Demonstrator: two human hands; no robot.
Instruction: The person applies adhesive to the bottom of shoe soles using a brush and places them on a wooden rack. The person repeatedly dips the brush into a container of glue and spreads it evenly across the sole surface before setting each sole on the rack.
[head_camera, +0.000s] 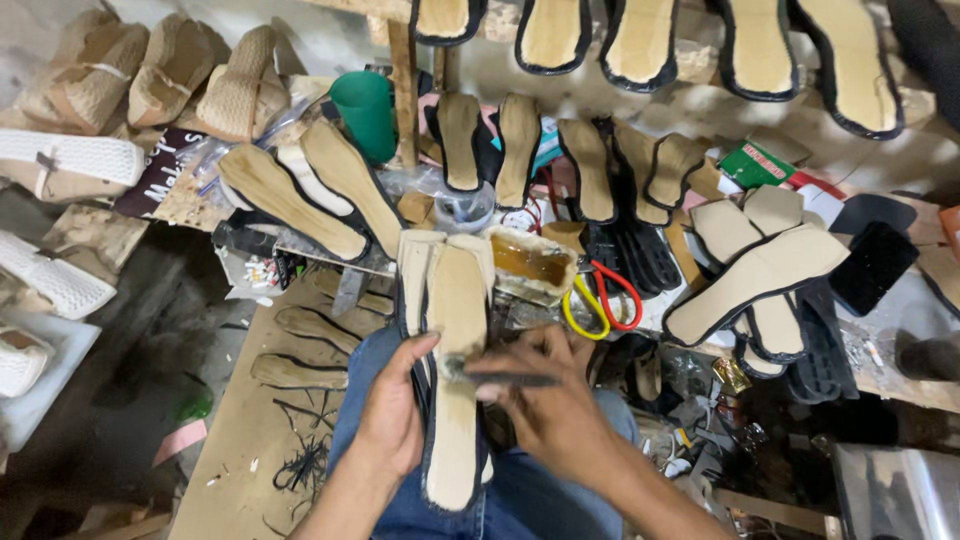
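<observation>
Top-row insoles (640, 40) cropped by edge, brush (500, 378) tip blurred

The left hand (392, 415) curls palm-inward with its thumb raised, while the right hand (545, 400) (fingers pinched together) reaches leftward, both forearms angling in from the near edge.

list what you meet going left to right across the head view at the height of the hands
sole cutouts on the board → left hand → tan insole → right hand → gold wrapper → dark sole piece
</observation>
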